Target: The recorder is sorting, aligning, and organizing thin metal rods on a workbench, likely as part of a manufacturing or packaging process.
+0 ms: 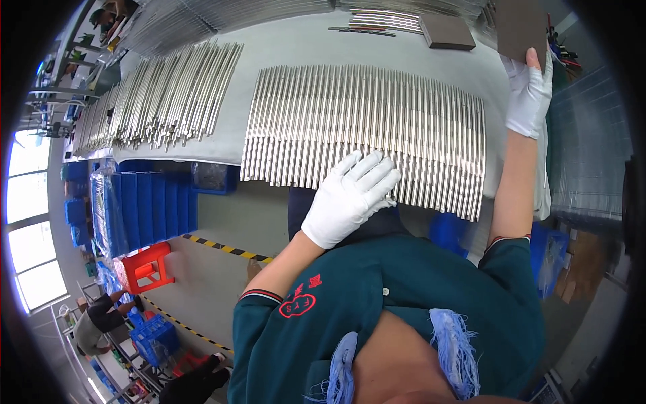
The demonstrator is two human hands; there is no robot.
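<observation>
A wide row of silver metal rods lies side by side on the table before me. My left hand, in a white glove, rests flat over the near ends of the middle rods, its fingers stretched forward. Off to the far right, my right hand grips a flat grey-brown block past the row's right end. That glove leaves a fingertip bare, which presses on the block's face. The block's far end runs toward the edge of the view.
Another pile of metal rods lies at the left on the pale tabletop. A similar brown block sits at the back beside a few rods. Blue bins and a red stool stand lower left, with other people beyond.
</observation>
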